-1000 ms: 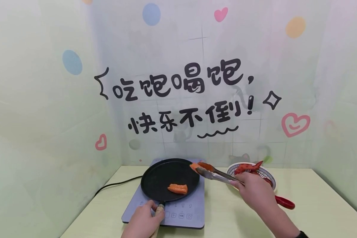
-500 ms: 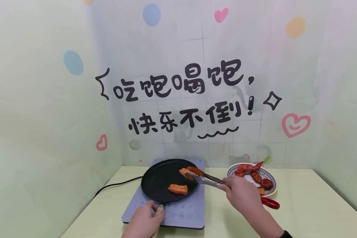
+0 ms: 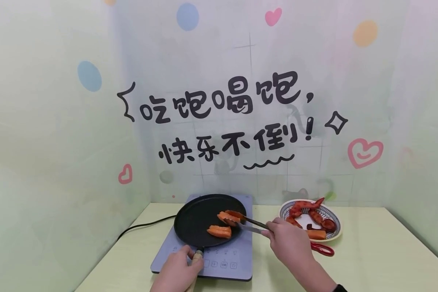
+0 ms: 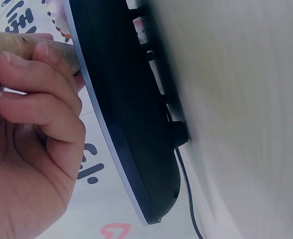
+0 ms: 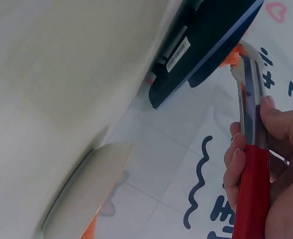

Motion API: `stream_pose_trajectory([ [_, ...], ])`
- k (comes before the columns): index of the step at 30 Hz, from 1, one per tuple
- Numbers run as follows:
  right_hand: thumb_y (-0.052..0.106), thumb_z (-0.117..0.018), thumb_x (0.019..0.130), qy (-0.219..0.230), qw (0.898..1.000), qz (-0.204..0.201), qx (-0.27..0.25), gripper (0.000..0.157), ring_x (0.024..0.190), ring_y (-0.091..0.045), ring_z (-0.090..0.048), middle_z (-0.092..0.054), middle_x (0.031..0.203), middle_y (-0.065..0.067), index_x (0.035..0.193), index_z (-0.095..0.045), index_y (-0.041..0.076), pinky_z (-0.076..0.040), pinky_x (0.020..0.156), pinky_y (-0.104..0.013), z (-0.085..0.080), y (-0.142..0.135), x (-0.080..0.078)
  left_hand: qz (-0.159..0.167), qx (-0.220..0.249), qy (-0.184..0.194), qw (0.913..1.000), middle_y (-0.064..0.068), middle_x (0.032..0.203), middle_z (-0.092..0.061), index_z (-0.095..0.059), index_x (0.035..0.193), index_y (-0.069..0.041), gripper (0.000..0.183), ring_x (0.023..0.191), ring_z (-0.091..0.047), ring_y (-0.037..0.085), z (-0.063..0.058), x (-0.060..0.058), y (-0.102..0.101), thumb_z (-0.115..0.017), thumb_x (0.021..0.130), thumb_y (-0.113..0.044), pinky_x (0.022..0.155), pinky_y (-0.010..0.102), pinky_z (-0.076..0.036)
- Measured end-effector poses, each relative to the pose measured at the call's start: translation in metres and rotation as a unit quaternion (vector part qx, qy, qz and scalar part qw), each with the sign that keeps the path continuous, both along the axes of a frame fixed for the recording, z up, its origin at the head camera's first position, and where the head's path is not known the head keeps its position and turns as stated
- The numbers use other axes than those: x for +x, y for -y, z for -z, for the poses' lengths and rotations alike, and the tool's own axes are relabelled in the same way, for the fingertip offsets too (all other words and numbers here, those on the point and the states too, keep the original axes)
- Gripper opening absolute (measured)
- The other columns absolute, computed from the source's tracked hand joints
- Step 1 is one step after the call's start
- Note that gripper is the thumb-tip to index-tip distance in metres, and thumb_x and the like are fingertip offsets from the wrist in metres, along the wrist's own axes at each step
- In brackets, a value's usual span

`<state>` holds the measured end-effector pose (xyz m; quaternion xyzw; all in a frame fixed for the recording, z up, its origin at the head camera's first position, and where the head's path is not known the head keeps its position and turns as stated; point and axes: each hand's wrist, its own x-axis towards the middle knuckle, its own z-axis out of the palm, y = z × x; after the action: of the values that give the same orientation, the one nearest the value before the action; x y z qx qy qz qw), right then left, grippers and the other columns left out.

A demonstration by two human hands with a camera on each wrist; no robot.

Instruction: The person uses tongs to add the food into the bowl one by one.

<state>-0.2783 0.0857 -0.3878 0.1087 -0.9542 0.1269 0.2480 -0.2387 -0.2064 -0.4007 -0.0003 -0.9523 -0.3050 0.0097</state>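
My left hand (image 3: 177,269) grips the wooden handle (image 4: 17,47) of a flat black frying pan (image 3: 193,219), fingers curled round it. In my right hand (image 3: 290,243) are metal tongs (image 5: 253,184) with red handle grips. Their tips pinch an orange, salmon-like piece (image 3: 224,216) low over the right part of the pan. A second orange piece (image 3: 219,231) lies in the pan just in front of it. The pan sits on a grey induction cooker (image 3: 164,259).
Right of the cooker stands a patterned plate (image 3: 338,228) with several red food pieces (image 3: 306,206) and an orange block (image 3: 316,234). A black cable (image 3: 146,224) runs left from behind the cooker. Printed walls enclose the pale table (image 3: 372,247).
My right hand has moved left and slightly downward, carrying the pinched orange piece from the pan's right rim to beside the other piece. The left hand keeps its place on the handle.
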Motion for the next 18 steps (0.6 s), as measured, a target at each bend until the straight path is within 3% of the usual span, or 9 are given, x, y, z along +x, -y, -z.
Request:
stream_pose_trajectory([
  [18,0.039,-0.069,0.084,0.033,0.999,0.009,0.004,0.024,0.057,-0.011,-0.047,-0.053,0.073,0.007,0.093,-0.071,0.016,-0.039,0.046,-0.031,-0.0021,-0.0054,-0.0005,-0.003,-0.006,-0.004,1.0,0.002,0.065,-0.051,-0.054,0.086,-0.009,0.024,0.059,-0.047,0.016,0.0011,-0.0029,-0.0004,-0.061,0.084,-0.032,0.054,0.031,-0.038],
])
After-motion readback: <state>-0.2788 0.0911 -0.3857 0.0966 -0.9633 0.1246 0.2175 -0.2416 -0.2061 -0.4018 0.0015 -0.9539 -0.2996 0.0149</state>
